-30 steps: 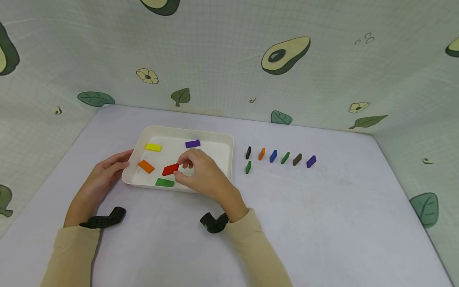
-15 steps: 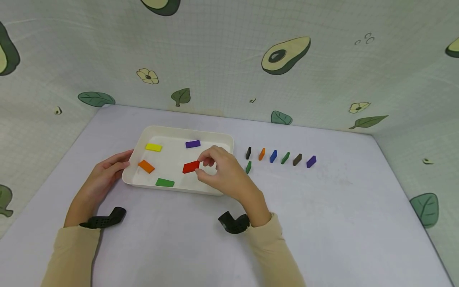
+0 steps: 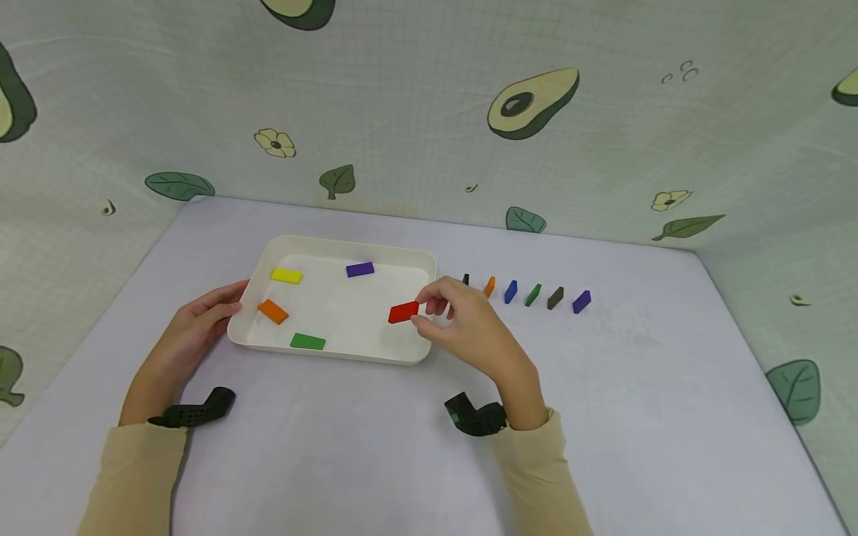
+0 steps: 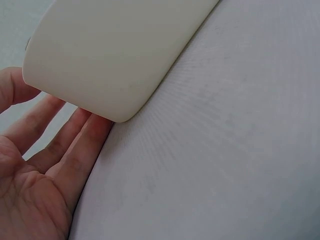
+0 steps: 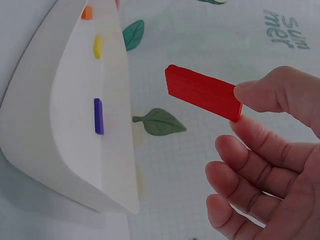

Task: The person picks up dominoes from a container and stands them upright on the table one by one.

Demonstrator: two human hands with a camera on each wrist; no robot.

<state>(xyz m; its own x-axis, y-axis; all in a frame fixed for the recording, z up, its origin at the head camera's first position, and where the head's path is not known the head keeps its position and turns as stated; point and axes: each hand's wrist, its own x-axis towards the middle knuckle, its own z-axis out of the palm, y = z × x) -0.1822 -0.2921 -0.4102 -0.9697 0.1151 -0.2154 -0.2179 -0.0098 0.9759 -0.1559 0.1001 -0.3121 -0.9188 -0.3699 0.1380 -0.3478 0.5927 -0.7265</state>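
My right hand (image 3: pixel 462 320) pinches a flat red domino block (image 3: pixel 404 312) by one end, between thumb and index finger. In the right wrist view the red block (image 5: pixel 202 92) sticks out from the fingertips, with the other fingers loosely bent below. It is held over the right end of a white tray (image 3: pixel 362 350). My left hand (image 3: pixel 201 320) touches the tray's left end, thumb at the rim and fingers extended along the outer wall. In the left wrist view the tray wall (image 4: pixel 115 55) hides those fingertips. Yellow (image 3: pixel 287 276), purple (image 3: pixel 360 269), orange (image 3: pixel 273 311) and green (image 3: pixel 307 342) blocks lie in the tray.
Right of the tray, a row of blocks stands on edge on the white table (image 3: pixel 643 417): black (image 3: pixel 465 279), orange (image 3: pixel 490 286), blue (image 3: pixel 511 291), green (image 3: pixel 532 295), brown (image 3: pixel 555 298) and purple (image 3: pixel 582 301). A patterned cloth (image 3: pixel 415 112) hangs behind.
My right hand has lifted the red block and carried it rightward across the tray. It now covers the front green block beside the tray. The left hand and tray have stayed in place.
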